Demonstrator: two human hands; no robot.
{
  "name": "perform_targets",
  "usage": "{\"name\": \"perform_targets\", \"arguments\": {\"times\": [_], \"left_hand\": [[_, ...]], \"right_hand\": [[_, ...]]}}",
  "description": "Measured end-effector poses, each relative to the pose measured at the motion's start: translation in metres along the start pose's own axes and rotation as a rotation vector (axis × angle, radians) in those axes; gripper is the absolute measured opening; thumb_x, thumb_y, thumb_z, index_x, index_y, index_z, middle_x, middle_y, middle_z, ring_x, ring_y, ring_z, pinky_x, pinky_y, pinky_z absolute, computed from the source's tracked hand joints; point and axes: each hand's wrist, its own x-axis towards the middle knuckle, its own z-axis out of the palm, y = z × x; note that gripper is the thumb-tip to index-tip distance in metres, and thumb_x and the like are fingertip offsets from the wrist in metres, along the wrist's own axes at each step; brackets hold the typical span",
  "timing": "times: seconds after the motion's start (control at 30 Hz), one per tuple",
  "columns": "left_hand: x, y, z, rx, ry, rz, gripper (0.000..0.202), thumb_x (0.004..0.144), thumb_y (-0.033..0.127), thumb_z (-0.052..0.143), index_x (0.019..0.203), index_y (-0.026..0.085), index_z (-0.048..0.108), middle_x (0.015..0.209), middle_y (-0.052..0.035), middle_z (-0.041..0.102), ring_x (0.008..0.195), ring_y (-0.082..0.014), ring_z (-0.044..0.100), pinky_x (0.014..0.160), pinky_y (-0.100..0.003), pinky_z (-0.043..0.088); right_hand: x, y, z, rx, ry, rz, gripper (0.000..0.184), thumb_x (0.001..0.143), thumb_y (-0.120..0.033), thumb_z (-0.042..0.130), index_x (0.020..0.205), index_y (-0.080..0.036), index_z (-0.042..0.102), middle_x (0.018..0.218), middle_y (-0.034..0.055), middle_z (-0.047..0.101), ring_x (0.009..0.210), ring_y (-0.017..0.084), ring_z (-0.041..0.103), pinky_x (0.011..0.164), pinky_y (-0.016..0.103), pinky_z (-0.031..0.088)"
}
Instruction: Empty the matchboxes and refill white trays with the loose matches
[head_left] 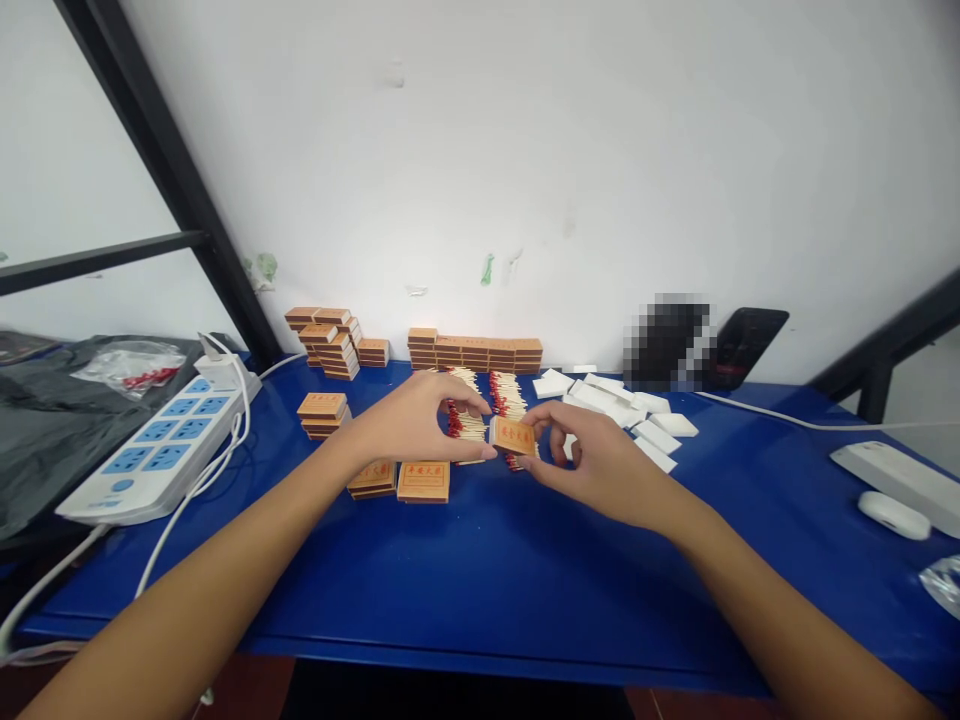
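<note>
Both hands meet above the blue table, holding one orange matchbox between them. My left hand pinches its left end with thumb and fingers. My right hand grips its right end with curled fingers. Just behind the box lie two heaps of red-tipped matches. Two finished orange matchboxes lie flat under my left wrist, and a small stack of matchboxes stands further left.
Rows of stacked orange matchboxes line the wall, with another pile to their left. White inner trays lie scattered at right. A white power strip sits at left, a white mouse and keyboard at right.
</note>
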Motion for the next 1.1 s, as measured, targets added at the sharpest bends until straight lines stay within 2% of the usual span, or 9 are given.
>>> {"name": "perform_targets", "arguments": {"times": [0.2,0.3,0.4,0.5,0.6,0.73,0.9,1.1], "left_hand": [[0.002,0.006,0.008,-0.039,0.067,0.016,0.027,0.082,0.035,0.084,0.103,0.019,0.078,0.094,-0.0024,0.079,0.083,-0.0179,0.07,0.076,-0.03,0.051],[0.002,0.004,0.009,-0.071,0.101,0.001,0.02,0.078,0.026,0.083,0.095,0.019,0.075,0.089,-0.0004,0.077,0.08,-0.0165,0.069,0.077,-0.029,0.051],[0.001,0.0,0.009,-0.114,0.125,0.004,0.018,0.077,0.021,0.08,0.094,0.019,0.074,0.088,0.0007,0.076,0.08,-0.015,0.068,0.077,-0.028,0.051],[0.001,-0.003,0.01,-0.126,0.162,0.02,0.02,0.079,0.024,0.08,0.097,0.019,0.076,0.089,-0.0002,0.076,0.08,-0.0151,0.067,0.076,-0.028,0.051],[0.002,-0.003,0.012,-0.08,0.16,0.018,0.021,0.079,0.026,0.081,0.097,0.019,0.077,0.087,-0.0001,0.076,0.078,-0.0154,0.067,0.074,-0.028,0.051],[0.001,0.0,0.014,0.013,0.148,-0.007,0.026,0.076,0.027,0.084,0.101,0.019,0.079,0.089,-0.0008,0.079,0.076,-0.0165,0.067,0.071,-0.029,0.049],[0.001,-0.005,0.012,0.032,0.11,0.007,0.027,0.083,0.036,0.085,0.106,0.022,0.081,0.1,-0.0031,0.082,0.082,-0.018,0.071,0.073,-0.03,0.051],[0.001,-0.014,-0.008,0.03,0.076,-0.082,0.035,0.08,0.042,0.088,0.106,0.02,0.076,0.102,-0.0044,0.081,0.091,-0.0205,0.073,0.077,-0.03,0.053]], "right_hand": [[0.003,0.005,0.014,0.078,0.151,-0.016,0.036,0.091,-0.038,0.075,0.123,-0.025,0.066,0.077,-0.0012,0.063,0.067,0.017,0.059,0.057,0.03,0.046],[0.005,0.003,0.017,0.209,0.2,0.023,0.04,0.09,-0.041,0.077,0.125,-0.025,0.065,0.092,0.0031,0.068,0.069,0.016,0.06,0.054,0.028,0.047],[0.008,0.003,0.019,0.386,0.242,0.084,0.047,0.084,-0.052,0.084,0.117,-0.023,0.066,0.106,0.0072,0.07,0.072,0.015,0.061,0.051,0.027,0.048],[0.01,0.004,0.02,0.493,0.233,0.151,0.049,0.081,-0.06,0.085,0.104,-0.021,0.067,0.092,0.0051,0.07,0.068,0.015,0.059,0.049,0.027,0.048],[0.009,0.003,0.022,0.554,0.174,0.182,0.049,0.08,-0.062,0.085,0.101,-0.021,0.069,0.076,-0.0006,0.063,0.06,0.013,0.055,0.047,0.027,0.048],[0.008,-0.002,0.025,0.595,0.13,0.17,0.049,0.079,-0.062,0.086,0.102,-0.021,0.071,0.075,-0.0019,0.062,0.058,0.013,0.054,0.047,0.026,0.048],[0.009,0.0,0.023,0.626,0.097,0.229,0.048,0.08,-0.064,0.084,0.092,-0.021,0.068,0.071,-0.0022,0.062,0.053,0.011,0.051,0.046,0.026,0.047],[0.01,0.001,0.009,0.577,0.173,0.269,0.051,0.08,-0.069,0.08,0.089,-0.021,0.067,0.068,-0.0018,0.062,0.049,0.011,0.05,0.047,0.028,0.043]]}}
